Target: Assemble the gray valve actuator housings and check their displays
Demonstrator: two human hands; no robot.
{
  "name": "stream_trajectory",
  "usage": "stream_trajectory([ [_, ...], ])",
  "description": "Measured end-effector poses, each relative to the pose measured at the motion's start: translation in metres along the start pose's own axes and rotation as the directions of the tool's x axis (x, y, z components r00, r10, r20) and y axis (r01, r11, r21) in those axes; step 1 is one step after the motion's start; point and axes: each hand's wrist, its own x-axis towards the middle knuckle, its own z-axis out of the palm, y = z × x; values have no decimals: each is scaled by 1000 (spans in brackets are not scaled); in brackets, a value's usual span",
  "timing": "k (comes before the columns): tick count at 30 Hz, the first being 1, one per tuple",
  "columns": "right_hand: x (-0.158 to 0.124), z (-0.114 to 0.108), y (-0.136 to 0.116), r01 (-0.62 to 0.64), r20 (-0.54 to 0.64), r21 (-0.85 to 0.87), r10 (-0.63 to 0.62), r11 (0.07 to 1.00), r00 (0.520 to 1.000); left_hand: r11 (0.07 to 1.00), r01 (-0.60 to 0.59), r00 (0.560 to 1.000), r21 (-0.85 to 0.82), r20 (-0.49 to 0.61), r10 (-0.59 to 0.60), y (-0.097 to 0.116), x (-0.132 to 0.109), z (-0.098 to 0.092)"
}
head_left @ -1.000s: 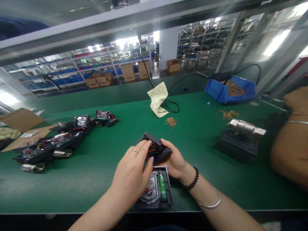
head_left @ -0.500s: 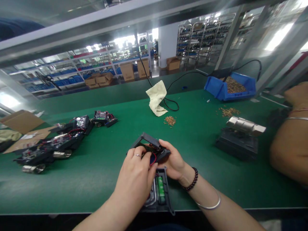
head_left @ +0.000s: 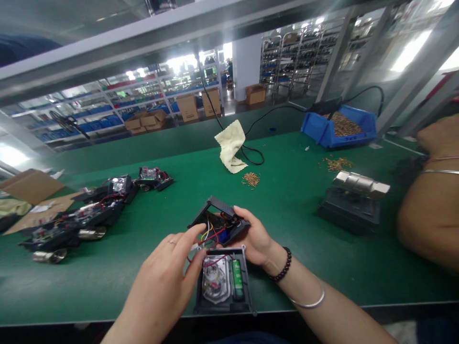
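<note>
My right hand [head_left: 254, 239] is closed around the right side of a black plastic housing half [head_left: 229, 210], held tilted with its open side toward me. Inside it show a blue part and thin coloured wires [head_left: 210, 231]. My left hand [head_left: 161, 267] is at the left of the wires, thumb and forefinger around a small white wire connector [head_left: 194, 246], partly hidden by the fingers. Below both hands an open black lower housing [head_left: 247, 291] lies at the bench edge. It contains a green battery [head_left: 236, 279] and a clear-covered mechanism [head_left: 215, 282]. Red wires run from it toward my left hand.
Several partly built black units [head_left: 96, 210] stand at left by cardboard [head_left: 32, 186]. A pale cloth [head_left: 230, 145] and a screw pile [head_left: 251, 179] lie ahead. At right are a blue screw bin [head_left: 339, 138], a black unit with metal cylinder [head_left: 349, 210] and another person's arm [head_left: 430, 210].
My left hand has drawn back left and down from inside the upper housing, uncovering the coloured wires and the mechanism in the lower housing. My right hand keeps its hold.
</note>
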Motion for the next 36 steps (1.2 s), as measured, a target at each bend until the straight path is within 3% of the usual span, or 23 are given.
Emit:
stream_trajectory([
  [3, 1, 0, 1, 11, 0, 42, -11, 999, 1000, 979, -170, 957, -113, 219, 192, -9, -5, -19],
  [5, 1, 0, 1, 11, 1, 42, -11, 999, 1000, 963, -239, 943, -128, 205, 261, -13, -3, -22],
  [7, 0, -1, 1, 4, 17, 19, -5, 1000, 1000, 962, -259, 960, -91, 86, 267, -14, 2, -20],
  [10, -1, -2, 1, 3, 32, -7, -3, 1000, 999, 974, -207, 978, -90, -52, 203, -6, 12, -10],
  [13, -1, -1, 1, 11, 23, -14, -11, 1000, 1000, 985, -41, 990, -170, -143, 17, 11, 19, -3],
  [16, -2, 3, 1, 24, 21, -13, -24, 1000, 999, 919, 79, 995, -386, -29, -97, 28, 20, -1],
  [19, -3, 7, 0, 17, -6, -4, -17, 1000, 1000, 843, 92, 989, -530, 145, -17, 34, 14, -2],
  [21, -3, 10, 0, 15, -43, -7, -15, 1000, 999, 846, 61, 985, -530, 170, 35, 34, 10, 1],
  [25, -2, 11, 1, 32, -87, 5, -31, 999, 996, 917, -26, 999, -397, -51, 6, 29, 3, 17],
  [29, -3, 12, 1, 17, -102, 20, -15, 1000, 995, 983, -20, 967, -180, -255, -27, 31, -2, 29],
  [36, -6, 13, 0, 38, -82, -33, -41, 999, 996, 989, 70, 946, -129, -305, -107, 49, -3, 35],
])
